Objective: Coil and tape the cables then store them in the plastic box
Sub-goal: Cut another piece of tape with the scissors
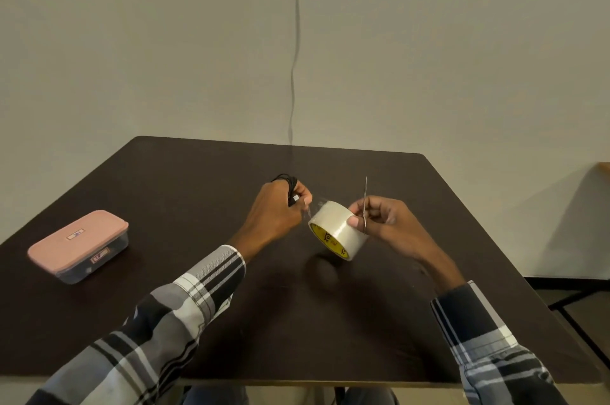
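Far to the left of the tape roll, a plastic box point(79, 246) with a pink lid is seen resting on the dark tabletop point(198, 186), its lid closed and its clear base showing below. Just left of the tape roll, the left hand point(280, 206) is held above the tabletop, closed around a coiled black cable point(288, 180), whose loops stick out past the knuckles. The loose end of clear tape is pinched between the thumb and forefinger of the same hand, and a short strip is stretched from it to the roll. The clear tape roll point(338, 229), with a yellow inner core, is held tilted above the tabletop, its shadow cast beneath it. At the right side of the roll, the right hand point(376, 216) is clamped on it, the thumb pressed on its outer face. A thin metal tool point(365, 203), probably scissors, is gripped upright in the same hand, its tip pointing up. Plaid sleeves point(185, 305) are worn on both forearms.
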`<action>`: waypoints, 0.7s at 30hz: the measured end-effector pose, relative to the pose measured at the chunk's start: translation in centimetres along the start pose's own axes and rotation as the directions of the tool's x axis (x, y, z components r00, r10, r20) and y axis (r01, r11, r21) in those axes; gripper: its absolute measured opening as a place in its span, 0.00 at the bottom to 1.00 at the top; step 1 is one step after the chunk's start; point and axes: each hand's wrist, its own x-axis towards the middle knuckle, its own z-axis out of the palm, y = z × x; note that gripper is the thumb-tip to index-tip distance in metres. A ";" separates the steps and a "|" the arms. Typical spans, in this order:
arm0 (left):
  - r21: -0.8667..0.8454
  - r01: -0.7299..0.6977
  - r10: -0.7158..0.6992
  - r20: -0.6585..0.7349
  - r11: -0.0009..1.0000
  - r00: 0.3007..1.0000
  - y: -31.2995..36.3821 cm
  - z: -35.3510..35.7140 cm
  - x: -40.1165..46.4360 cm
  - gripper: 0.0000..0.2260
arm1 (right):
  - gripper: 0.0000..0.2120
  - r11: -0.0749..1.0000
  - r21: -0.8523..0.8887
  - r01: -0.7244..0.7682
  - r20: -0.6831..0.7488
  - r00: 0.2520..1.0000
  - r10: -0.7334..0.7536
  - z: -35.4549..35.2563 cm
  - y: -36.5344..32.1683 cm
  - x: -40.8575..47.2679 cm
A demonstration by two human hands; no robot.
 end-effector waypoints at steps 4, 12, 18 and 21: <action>0.066 -0.003 0.004 -0.012 0.998 1.000 0.1 -0.8 -0.1 0.03 | 0.08 0.997 0.073 0.005 -0.015 1.000 -0.004 0.6 -0.4 0.2; -0.026 0.019 -0.019 -0.004 0.999 1.000 -0.3 -1.5 -0.2 0.04 | 0.09 0.995 0.092 0.024 0.015 1.000 -0.025 1.3 -0.4 0.5; -0.015 -0.007 0.006 -0.043 1.000 0.999 0.0 -1.6 -0.5 0.08 | 0.15 0.996 0.066 0.064 0.015 0.998 -0.065 2.0 -0.8 0.7; 0.017 -0.030 0.031 -0.067 0.999 0.997 0.2 -1.7 -0.5 0.07 | 0.14 0.995 0.067 0.078 0.002 0.997 -0.078 2.2 -0.9 1.0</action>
